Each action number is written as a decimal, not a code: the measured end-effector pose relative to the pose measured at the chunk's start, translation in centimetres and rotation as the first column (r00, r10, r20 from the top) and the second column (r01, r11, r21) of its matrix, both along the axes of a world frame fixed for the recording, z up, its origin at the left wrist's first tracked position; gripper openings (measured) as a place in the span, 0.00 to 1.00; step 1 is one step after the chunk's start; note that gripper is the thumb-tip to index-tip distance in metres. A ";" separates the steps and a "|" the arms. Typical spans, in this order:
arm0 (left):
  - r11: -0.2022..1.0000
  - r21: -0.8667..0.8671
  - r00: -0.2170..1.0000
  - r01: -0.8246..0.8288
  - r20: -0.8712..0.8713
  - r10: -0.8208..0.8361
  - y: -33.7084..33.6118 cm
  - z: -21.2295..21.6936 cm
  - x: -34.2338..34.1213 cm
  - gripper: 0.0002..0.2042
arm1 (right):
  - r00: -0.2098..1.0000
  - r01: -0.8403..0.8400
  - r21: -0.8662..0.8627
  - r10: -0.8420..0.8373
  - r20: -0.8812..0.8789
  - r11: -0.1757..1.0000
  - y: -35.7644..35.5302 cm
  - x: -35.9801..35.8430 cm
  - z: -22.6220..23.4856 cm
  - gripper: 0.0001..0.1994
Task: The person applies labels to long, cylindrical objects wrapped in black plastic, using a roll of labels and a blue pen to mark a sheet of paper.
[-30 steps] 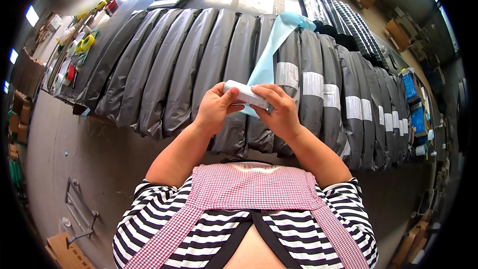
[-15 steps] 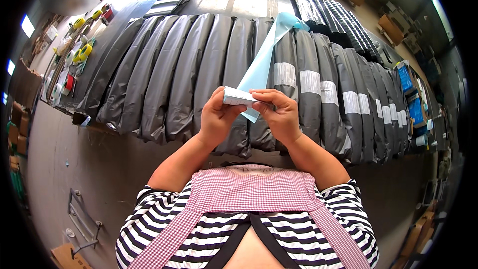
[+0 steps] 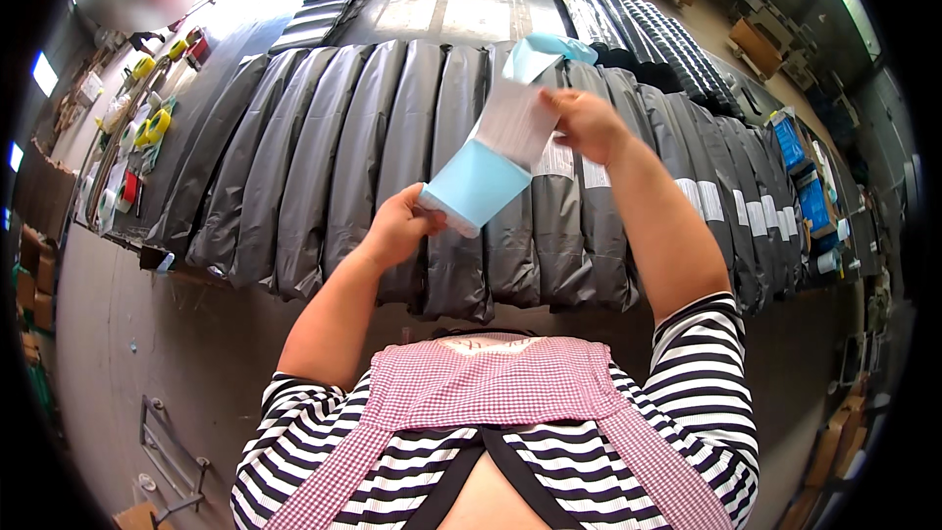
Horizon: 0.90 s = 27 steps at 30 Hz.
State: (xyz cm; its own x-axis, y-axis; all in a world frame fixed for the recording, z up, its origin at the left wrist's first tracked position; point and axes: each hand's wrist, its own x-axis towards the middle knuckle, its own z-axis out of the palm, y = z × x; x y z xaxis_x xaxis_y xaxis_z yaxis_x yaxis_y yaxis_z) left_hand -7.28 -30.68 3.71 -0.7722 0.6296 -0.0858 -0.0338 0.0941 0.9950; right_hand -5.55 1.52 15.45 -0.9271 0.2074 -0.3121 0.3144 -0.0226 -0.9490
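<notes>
My left hand (image 3: 397,228) pinches the lower end of a light blue label backing strip (image 3: 477,183) above the row of bags. A white printed label (image 3: 518,124), slightly blurred, is at the strip's upper part, and my right hand (image 3: 587,125) grips its right corner. Whether the label is fully off the backing I cannot tell. Farther off, more of the blue strip (image 3: 542,51) lies curled over the bags. Below my hands, grey plastic-wrapped bundles (image 3: 402,137) lie side by side; several on the right carry white labels (image 3: 711,201), those on the left show none.
Rolls in clear and black wrap (image 3: 638,34) lie at the table's back right. Yellow tape rolls (image 3: 155,128) line the left edge. Blue packs (image 3: 812,201) sit at the right end. A metal frame with wheels (image 3: 175,461) stands on the floor at lower left.
My hands have moved apart, the right one up and away, the left slightly lower. The folded labels between them are now spread out, showing the white label and blue backing.
</notes>
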 end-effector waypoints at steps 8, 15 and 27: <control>0.683 0.362 0.711 -0.635 0.619 0.333 4.6 -0.1 -4.3 0.13 | 0.644 0.339 -0.227 -0.401 -0.651 0.913 -0.2 -1.2 -6.5 0.17; 0.617 0.348 0.667 -0.706 0.621 0.413 10.3 -3.1 -3.8 0.12 | 0.635 0.355 0.498 0.187 -0.750 0.791 -3.3 -0.9 -12.4 0.13; 0.728 0.327 0.701 -0.602 0.654 0.286 6.1 -4.4 -7.1 0.14 | 0.657 0.136 0.788 0.541 -0.525 0.600 0.8 2.8 -12.1 0.18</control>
